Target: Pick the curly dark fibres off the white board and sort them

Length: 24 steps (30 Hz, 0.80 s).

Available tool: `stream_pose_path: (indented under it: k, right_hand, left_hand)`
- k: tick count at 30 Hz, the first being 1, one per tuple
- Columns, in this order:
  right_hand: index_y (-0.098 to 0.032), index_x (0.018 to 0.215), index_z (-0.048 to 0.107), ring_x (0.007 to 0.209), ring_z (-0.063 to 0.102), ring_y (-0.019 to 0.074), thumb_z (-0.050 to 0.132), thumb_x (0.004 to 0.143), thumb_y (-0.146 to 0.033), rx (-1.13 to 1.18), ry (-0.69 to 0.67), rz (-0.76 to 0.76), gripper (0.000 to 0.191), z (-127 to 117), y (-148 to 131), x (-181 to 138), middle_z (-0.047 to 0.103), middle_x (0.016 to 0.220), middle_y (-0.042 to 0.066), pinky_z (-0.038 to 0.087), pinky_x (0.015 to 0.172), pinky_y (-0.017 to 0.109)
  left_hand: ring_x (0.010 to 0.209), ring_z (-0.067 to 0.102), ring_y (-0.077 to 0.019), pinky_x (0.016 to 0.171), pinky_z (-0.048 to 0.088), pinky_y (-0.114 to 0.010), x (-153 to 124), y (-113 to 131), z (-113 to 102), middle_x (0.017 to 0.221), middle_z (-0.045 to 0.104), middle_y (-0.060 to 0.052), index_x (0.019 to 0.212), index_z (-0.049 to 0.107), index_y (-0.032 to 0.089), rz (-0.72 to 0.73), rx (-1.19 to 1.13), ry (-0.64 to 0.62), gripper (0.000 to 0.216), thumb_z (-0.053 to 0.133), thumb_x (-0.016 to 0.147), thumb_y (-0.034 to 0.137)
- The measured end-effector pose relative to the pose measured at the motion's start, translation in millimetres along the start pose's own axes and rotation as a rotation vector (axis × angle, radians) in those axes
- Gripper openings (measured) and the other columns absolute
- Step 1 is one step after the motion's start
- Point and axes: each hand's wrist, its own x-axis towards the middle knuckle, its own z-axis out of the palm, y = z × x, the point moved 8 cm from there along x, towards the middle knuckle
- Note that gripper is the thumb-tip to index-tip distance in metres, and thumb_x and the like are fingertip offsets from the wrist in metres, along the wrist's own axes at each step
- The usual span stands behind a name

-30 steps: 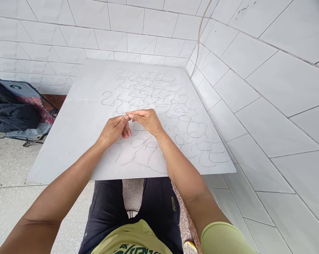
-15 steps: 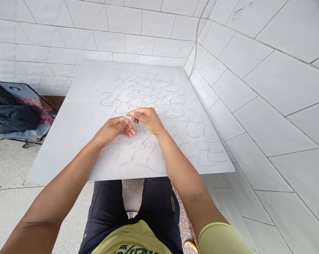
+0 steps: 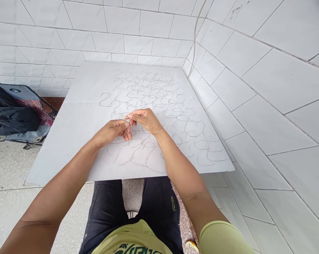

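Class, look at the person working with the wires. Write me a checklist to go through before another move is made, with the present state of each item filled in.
1. Left hand has a grip: ok, thumb and finger pinch a thin wire.
2. Right hand has a grip: ok, its fingertips are pinched close by the left's.
3. Wires on the board lie apart: not ok, many overlap.
4. 2-shaped wire lies left of the cluster: ok.
5. Hose is clear of the hands: ok, it hangs by the wall corner.
6. Thin wire's ends are free: cannot tell, too fine to trace.
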Motion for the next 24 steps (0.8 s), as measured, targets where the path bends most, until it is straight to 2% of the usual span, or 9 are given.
stream_pose_path:
  k: [6,10,14,20,24]
  right_hand:
    - [-0.019,0.085,0.082,0.072,0.061,0.0149,0.080,0.087,-0.056,0.027,-0.001,0.004,0.037,0,0,1,0.072,0.077,0.004,0.052,0.069,0.028]
    - [-0.018,0.085,0.080,0.069,0.061,0.0142,0.075,0.087,-0.065,0.015,0.088,0.058,0.047,-6,-1,0,0.074,0.083,0.006,0.052,0.065,0.028]
    - [-0.019,0.098,0.080,0.074,0.066,0.0156,0.066,0.089,-0.075,0.057,0.154,0.062,0.058,-13,-6,-2,0.076,0.089,0.007,0.053,0.064,0.028]
    - [-0.023,0.117,0.078,0.082,0.067,0.0154,0.076,0.089,-0.058,0.058,0.098,-0.031,0.045,-9,-9,0,0.075,0.093,0.004,0.054,0.068,0.027]
    - [-0.023,0.113,0.079,0.081,0.066,0.0152,0.074,0.092,-0.054,0.057,0.108,-0.071,0.038,-7,-8,1,0.076,0.092,0.004,0.054,0.069,0.027]
  left_hand:
    - [0.074,0.071,-0.0198,0.073,0.056,-0.034,1,0,2,0.085,0.075,-0.010,0.086,0.069,0.018,0.012,-0.058,-0.005,0.041,0.063,0.099,0.057]
    - [0.075,0.070,-0.0197,0.076,0.056,-0.035,2,0,-7,0.087,0.076,-0.011,0.088,0.069,0.018,0.006,-0.112,0.081,0.040,0.064,0.098,0.057]
    - [0.073,0.071,-0.0193,0.075,0.056,-0.034,1,2,-16,0.086,0.076,-0.011,0.088,0.068,0.018,0.021,-0.145,0.149,0.039,0.066,0.097,0.055]
    - [0.073,0.070,-0.0190,0.074,0.055,-0.034,1,1,-17,0.086,0.076,-0.011,0.087,0.068,0.018,0.027,-0.157,0.135,0.038,0.064,0.099,0.053]
    - [0.073,0.070,-0.0184,0.074,0.055,-0.033,1,0,-14,0.087,0.076,-0.011,0.088,0.068,0.017,0.031,-0.162,0.105,0.038,0.062,0.100,0.053]
